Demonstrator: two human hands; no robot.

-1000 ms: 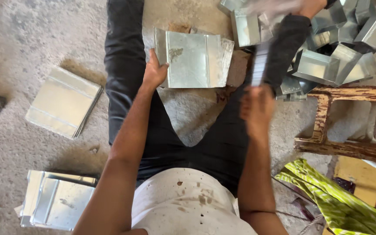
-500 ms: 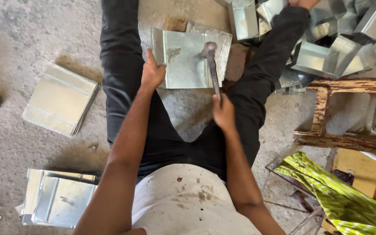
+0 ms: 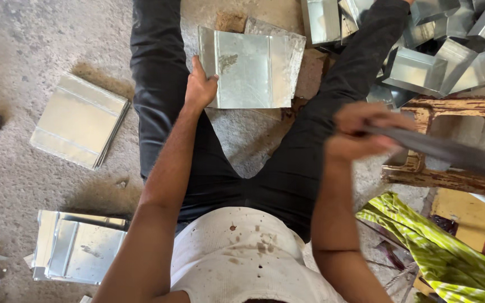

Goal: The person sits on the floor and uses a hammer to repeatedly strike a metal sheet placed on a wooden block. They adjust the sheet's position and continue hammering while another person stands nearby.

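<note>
Flat grey galvanised sheet-metal piece with folded edges at upper centre of the frame, lying on the concrete floor between the outstretched legs in black trousers. Long axis of its folds running up-down in the frame, away from the body. Left hand clamped on the sheet's lower-left edge, fingers curled over the rim, thumb on top, pinning it down. Right hand at centre right, closed tight round the handle of a long dark grey metal hammer-like tool, motion-blurred, shaft pointing off to the right edge. Tool head out of view or too smeared to tell. Sheet sits up and to the left of the right hand, well apart; left hand far nearer, already touching. Stack of similar flat sheets at left, another stack at lower left, heap of bent metal boxes at upper right, worn wooden stool frame beside the right hand, green striped cloth at lower right.
</note>
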